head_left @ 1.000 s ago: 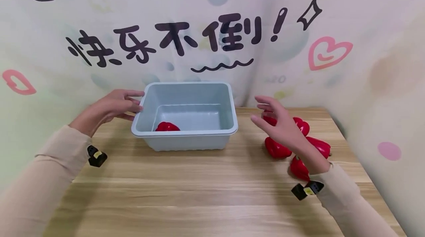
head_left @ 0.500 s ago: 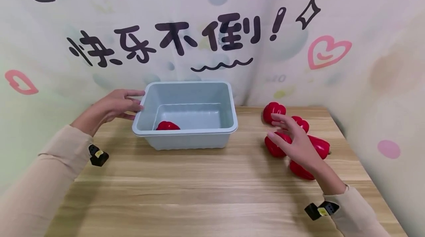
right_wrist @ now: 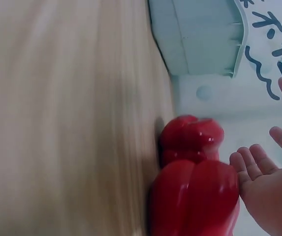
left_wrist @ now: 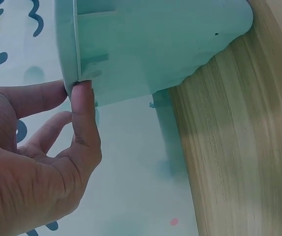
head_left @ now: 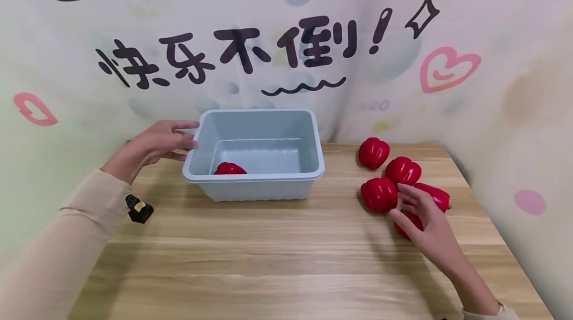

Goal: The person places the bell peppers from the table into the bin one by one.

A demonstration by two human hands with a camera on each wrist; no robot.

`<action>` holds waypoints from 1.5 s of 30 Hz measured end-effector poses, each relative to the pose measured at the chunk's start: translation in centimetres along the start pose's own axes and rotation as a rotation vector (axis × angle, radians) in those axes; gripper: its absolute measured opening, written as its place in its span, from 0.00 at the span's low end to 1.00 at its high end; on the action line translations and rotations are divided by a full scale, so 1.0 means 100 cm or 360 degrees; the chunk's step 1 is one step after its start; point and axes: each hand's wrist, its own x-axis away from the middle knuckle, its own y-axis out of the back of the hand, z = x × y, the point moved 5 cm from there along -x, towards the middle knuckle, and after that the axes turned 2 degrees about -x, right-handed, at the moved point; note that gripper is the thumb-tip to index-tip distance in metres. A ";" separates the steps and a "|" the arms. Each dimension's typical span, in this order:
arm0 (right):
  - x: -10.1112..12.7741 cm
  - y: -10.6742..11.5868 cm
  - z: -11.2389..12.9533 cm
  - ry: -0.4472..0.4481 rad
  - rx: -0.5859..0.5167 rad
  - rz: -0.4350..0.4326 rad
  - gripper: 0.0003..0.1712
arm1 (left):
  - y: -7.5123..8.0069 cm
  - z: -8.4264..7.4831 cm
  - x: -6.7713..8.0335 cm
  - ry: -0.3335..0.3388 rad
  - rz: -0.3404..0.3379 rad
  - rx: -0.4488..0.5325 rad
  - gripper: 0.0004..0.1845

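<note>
My left hand [head_left: 149, 145] pinches the left rim of a light blue plastic bin [head_left: 255, 188]; the left wrist view shows thumb and finger on either side of the rim [left_wrist: 68, 59]. One red bell pepper [head_left: 230, 168] lies inside the bin at the front left, partly hidden by the front wall. My right hand [head_left: 427, 230] is open with fingers apart, low over several red bell peppers on the right. It overlaps the nearest pepper [head_left: 405, 227], and its fingertips are right beside another pepper [head_left: 379, 194]. Nothing is in its grasp.
Behind that group another pepper [head_left: 373, 153] sits near the table's back edge, with one more pepper [head_left: 403, 170] in front of it. The wooden table [head_left: 268, 255] ends against a printed cloth backdrop [head_left: 250, 81]. Its right edge runs along a side sheet.
My right hand has moved right and toward me, from above the rear peppers to over the nearest one. The left hand stays at the bin's rim.
</note>
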 end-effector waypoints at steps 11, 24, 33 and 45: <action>0.029 0.024 -0.010 -0.0008 0.0033 -0.0131 0.35 | -0.002 0.004 -0.002 -0.0006 0.0006 0.0007 0.42; 0.059 0.050 -0.049 -0.0170 0.0046 -0.0272 0.39 | 0.002 -0.001 -0.001 0.0015 0.0005 0.0005 0.42; 0.068 0.041 -0.074 -0.0335 0.0043 -0.0222 0.44 | 0.006 -0.001 0.002 0.0030 -0.0013 -0.0012 0.42; 0.066 0.043 -0.087 -0.0634 0.0076 -0.0117 0.50 | 0.000 0.000 -0.002 0.0027 0.0023 0.0008 0.43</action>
